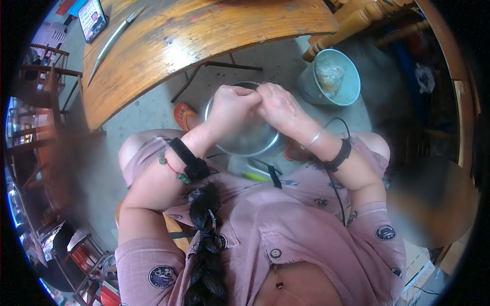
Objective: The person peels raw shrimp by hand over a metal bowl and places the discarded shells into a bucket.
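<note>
Ahead, wooden table [204,35]; below, grey floor [145,115], seemingly metal basin [246,137].

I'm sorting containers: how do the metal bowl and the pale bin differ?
The metal bowl is silvery; the pale bin is light blue-green.
The left hand and right hand hide part of the bowl; the bin is unobstructed, showing clear plastic inside.
Both have round rims.
</note>
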Available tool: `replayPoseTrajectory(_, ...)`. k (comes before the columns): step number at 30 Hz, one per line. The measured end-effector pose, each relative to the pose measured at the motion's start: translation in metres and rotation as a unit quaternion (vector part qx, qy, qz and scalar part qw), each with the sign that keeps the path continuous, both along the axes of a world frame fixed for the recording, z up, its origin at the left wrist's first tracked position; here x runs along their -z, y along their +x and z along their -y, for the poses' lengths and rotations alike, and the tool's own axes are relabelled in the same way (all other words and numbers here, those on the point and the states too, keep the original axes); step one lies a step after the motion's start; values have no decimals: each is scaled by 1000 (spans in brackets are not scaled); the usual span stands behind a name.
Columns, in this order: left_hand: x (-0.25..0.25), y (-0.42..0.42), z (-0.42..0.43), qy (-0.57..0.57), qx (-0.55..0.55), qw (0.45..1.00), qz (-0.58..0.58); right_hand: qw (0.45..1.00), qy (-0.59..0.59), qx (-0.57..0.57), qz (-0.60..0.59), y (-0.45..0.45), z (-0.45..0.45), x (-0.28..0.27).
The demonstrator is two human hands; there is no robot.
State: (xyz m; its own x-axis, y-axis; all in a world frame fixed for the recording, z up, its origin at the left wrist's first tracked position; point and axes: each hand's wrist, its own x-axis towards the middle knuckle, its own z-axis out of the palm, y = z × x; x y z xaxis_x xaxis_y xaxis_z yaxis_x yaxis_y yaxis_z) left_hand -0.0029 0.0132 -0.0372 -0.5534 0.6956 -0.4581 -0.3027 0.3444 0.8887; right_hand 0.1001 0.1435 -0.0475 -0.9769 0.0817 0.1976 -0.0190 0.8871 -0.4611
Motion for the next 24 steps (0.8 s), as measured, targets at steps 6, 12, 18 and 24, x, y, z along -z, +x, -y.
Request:
replayPoseTrajectory(6, 5, -6, 2, 21, -13, 999, 30, 989, 9, -35, -147, -6, -2, 1)
replayPoseTrajectory(12, 14, -7, -1, 41, 25, 994, -97, 997, 49, -1, -53, -2, -8, -6)
replayPoseTrajectory(18, 28, -9, -1, 106, 23, 987, -116, 999, 29, -39, -25, 7, -9, -16)
replayPoseTrajectory(24, 11, -7, 1, 77, 37, 980, -177, 995, 58, -54, -65, 7, -9, -21)
